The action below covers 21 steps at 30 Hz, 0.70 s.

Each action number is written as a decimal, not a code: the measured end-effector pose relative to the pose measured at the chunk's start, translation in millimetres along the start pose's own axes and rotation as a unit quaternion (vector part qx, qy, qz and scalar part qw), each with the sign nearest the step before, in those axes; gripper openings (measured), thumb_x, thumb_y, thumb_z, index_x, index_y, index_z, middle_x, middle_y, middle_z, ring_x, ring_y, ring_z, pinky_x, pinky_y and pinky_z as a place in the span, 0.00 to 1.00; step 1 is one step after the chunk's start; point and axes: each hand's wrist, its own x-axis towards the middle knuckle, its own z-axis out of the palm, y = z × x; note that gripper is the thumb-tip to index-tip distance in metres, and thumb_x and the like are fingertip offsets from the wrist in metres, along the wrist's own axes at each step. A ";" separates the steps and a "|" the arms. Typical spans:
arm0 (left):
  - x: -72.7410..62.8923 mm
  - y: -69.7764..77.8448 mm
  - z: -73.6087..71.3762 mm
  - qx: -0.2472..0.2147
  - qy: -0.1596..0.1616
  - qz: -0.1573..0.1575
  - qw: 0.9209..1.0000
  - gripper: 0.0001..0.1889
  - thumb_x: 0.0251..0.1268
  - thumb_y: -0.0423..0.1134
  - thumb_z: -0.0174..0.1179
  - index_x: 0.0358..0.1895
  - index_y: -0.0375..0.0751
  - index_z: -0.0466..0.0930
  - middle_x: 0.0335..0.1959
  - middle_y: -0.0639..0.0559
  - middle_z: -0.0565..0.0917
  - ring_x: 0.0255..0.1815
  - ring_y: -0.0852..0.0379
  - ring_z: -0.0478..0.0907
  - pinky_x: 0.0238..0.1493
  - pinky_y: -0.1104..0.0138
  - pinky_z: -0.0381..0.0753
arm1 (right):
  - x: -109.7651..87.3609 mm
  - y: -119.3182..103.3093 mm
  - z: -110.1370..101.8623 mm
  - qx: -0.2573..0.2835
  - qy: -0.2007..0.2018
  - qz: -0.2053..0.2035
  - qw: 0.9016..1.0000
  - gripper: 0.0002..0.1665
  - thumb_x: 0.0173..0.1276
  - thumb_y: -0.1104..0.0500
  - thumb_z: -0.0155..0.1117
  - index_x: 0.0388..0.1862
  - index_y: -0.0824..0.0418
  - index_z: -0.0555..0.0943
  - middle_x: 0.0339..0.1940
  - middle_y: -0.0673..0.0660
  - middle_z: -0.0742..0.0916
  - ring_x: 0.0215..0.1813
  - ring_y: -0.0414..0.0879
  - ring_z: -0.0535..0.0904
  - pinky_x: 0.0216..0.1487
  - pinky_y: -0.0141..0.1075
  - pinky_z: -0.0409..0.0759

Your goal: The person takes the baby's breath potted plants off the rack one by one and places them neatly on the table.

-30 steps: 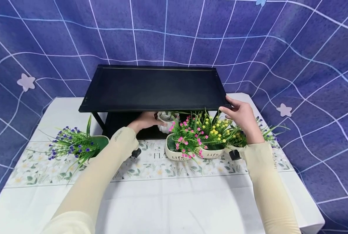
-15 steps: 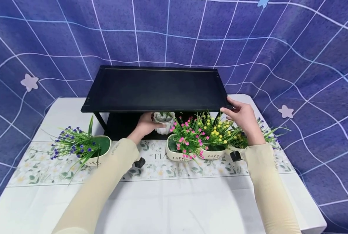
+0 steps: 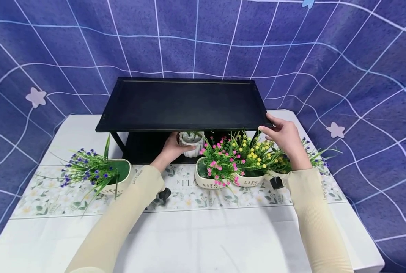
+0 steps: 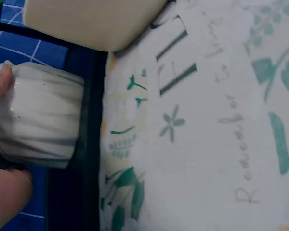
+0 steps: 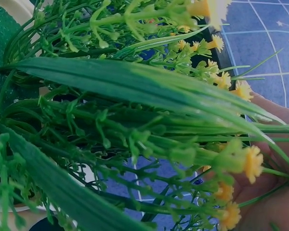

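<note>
My left hand [image 3: 173, 148] reaches under the top board of a black two-tier shelf [image 3: 186, 104] and grips a small white ribbed flowerpot [image 3: 189, 151]. The pot stands upright on the lower board near its front edge, with a little greenery in its mouth. In the left wrist view, a thumb and fingers hold the pot [image 4: 45, 113] from either side. My right hand [image 3: 285, 139] grips the front right corner of the top board, fingers on top and thumb at the front edge. Leaves and yellow flowers partly hide that hand in the right wrist view.
Cream oval planters stand before the shelf: one with pink flowers [image 3: 220, 161], one with yellow flowers [image 3: 252, 153], and a blue-flowered one [image 3: 309, 155] at right. Another planter with blue flowers [image 3: 90, 167] is at left. A floral runner [image 3: 179, 201] crosses the white tablecloth [image 3: 203, 239].
The white flowerpot, tilted and deeper in shadow a second ago, now stands upright, shifted slightly left, with my left hand around it. My right hand stays on the shelf corner.
</note>
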 end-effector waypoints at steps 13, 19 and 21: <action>0.1 -8.5 6.3 -0.008 0.023 -0.018 1.000 0.49 0.52 0.52 0.72 0.76 0.54 0.54 0.75 0.46 0.61 0.65 0.45 0.70 0.62 0.52 0.74 | 0.6 1.5 1.1 -0.014 0.003 0.000 1.000 0.40 0.66 0.45 0.64 0.74 0.52 0.64 0.67 0.65 0.77 0.29 0.21 0.79 0.37 0.22 0.82; -5.2 -12.0 6.8 0.012 0.067 -0.005 0.998 0.46 0.50 0.55 0.72 0.73 0.52 0.60 0.48 0.43 0.80 0.31 0.50 0.77 0.47 0.57 0.78 | 0.0 0.8 2.9 -0.044 0.014 -0.013 0.999 0.39 0.67 0.46 0.63 0.74 0.55 0.64 0.70 0.62 0.75 0.54 0.50 0.85 0.44 0.26 0.81; -7.5 -12.1 7.5 0.019 0.088 0.004 0.996 0.44 0.50 0.54 0.73 0.71 0.49 0.63 0.34 0.46 0.79 0.26 0.53 0.74 0.40 0.60 0.76 | -1.6 -0.3 2.9 -0.044 0.016 -0.013 0.999 0.39 0.68 0.47 0.62 0.74 0.55 0.64 0.71 0.63 0.73 0.62 0.57 0.79 0.52 0.33 0.81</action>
